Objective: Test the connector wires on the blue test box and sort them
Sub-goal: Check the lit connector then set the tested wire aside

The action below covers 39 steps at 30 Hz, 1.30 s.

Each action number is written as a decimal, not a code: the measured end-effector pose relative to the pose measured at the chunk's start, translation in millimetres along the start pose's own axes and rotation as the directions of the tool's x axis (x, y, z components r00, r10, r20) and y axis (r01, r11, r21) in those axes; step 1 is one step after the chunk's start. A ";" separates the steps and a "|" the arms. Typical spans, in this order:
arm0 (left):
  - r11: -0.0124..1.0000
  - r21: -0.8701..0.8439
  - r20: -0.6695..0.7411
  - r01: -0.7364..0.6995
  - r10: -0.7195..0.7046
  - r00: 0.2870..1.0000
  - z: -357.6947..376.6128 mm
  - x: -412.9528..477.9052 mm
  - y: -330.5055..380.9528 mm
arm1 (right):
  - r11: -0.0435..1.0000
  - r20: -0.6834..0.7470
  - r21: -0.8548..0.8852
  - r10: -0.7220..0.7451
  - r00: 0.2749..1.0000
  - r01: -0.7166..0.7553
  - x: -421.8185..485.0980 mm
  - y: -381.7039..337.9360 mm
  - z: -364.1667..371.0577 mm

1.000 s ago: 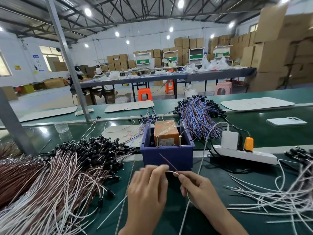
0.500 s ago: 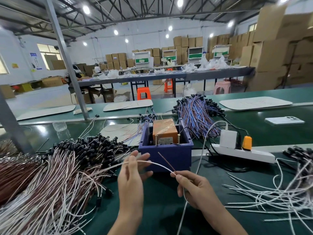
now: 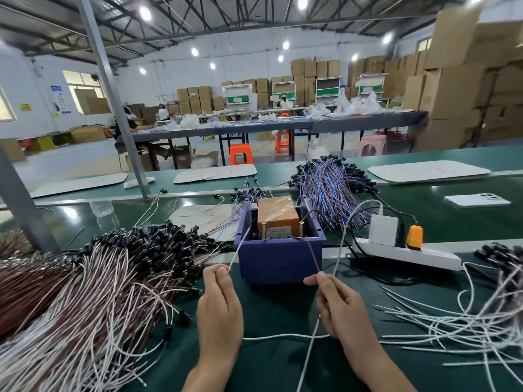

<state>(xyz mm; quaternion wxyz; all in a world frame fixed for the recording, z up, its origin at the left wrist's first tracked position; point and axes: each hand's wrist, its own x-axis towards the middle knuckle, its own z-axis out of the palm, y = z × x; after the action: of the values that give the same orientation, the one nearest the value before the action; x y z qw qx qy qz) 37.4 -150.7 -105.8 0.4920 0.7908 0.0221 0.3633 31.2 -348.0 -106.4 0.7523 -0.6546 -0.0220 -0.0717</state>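
Presently, right of the heap of white-and-brown connector wires [image 3: 93,278] on the green desk [image 3: 268,363], the left hand [image 3: 219,304] pinches a white lead [image 3: 239,250] in its fingers [image 3: 216,275]. The lead points up at the blue plastic test box [image 3: 278,258]. The right hand [image 3: 339,306] pinches the thin brown lead [image 3: 313,257]. Judgement: testing is in hand. Next, both tips must meet the brass pins [image 3: 263,231]; contact cannot be confirmed.
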 end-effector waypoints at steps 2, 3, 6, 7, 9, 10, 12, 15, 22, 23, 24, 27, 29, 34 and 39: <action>0.999 0.011 0.008 -0.034 0.034 0.999 1.5 -2.9 -0.7 | 1.000 -0.041 0.019 -0.002 0.999 0.003 1.1 -0.2 -1.8; 0.999 0.008 0.003 -0.039 0.039 0.999 1.4 -3.6 -0.9 | 1.000 -0.056 0.024 -0.004 0.998 0.006 1.4 -0.4 -2.1; 1.000 -0.010 -0.011 -0.016 0.016 1.000 0.6 -3.0 -1.6 | 1.000 -0.061 0.020 -0.012 0.998 0.014 1.3 -1.3 -0.7; 1.000 -0.005 -0.011 -0.008 0.008 1.000 0.5 -2.8 -2.1 | 1.000 -0.055 0.013 -0.014 0.998 0.015 1.1 -1.7 0.1; 1.000 0.006 -0.010 0.007 -0.007 1.000 0.6 -2.1 -3.5 | 1.000 -0.049 0.002 -0.013 0.999 0.014 0.6 -1.8 0.8; 1.000 0.008 -0.012 0.015 -0.015 1.000 0.7 -2.0 -4.4 | 1.000 -0.050 0.001 -0.012 0.999 0.012 0.7 -1.7 1.3; 0.999 0.000 -0.020 0.035 -0.035 0.999 1.1 -1.6 -5.2 | 1.000 -0.050 0.007 -0.014 0.999 0.015 1.1 -1.8 1.5; 0.998 -0.016 -0.028 0.055 -0.056 0.998 1.5 -1.3 -5.1 | 1.000 -0.050 0.009 -0.022 0.999 0.023 2.4 -1.8 3.0; 0.997 -0.020 -0.003 0.070 -0.070 0.998 2.8 0.2 -6.3 | 0.999 -0.058 0.042 -0.030 0.998 0.032 8.5 -1.3 8.4; 0.997 -0.023 -0.004 0.072 -0.072 0.997 2.7 0.6 -6.4 | 0.999 -0.058 0.038 -0.032 0.998 0.034 9.4 -1.2 9.0; 0.997 -0.024 -0.006 0.072 -0.072 0.997 2.8 1.1 -6.4 | 0.999 -0.057 0.035 -0.033 0.998 0.035 10.0 -0.7 9.5; 0.997 -0.035 0.001 0.072 -0.072 0.997 3.1 1.4 -6.3 | 0.999 -0.050 0.026 -0.023 0.998 0.024 10.6 1.2 9.3; 0.997 -0.039 0.007 0.072 -0.072 0.997 2.8 1.5 -6.7 | 1.000 -0.047 0.022 -0.014 0.999 0.016 10.4 1.7 8.5; 0.998 -0.025 0.005 0.057 -0.057 0.998 3.6 1.0 -8.2 | 1.000 -0.047 0.004 -0.017 0.999 0.017 9.8 2.8 8.3; 0.998 -0.018 0.007 0.052 -0.052 0.999 4.4 0.9 -10.8 | 1.000 -0.044 0.001 -0.021 0.999 0.021 9.1 4.4 7.5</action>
<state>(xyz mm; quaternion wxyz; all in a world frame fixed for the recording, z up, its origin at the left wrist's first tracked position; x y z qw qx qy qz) 44.2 -148.1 -114.9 0.5087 0.7866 0.0376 0.3480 41.2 -340.7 -108.5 0.7523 -0.6520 -0.0124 -0.0940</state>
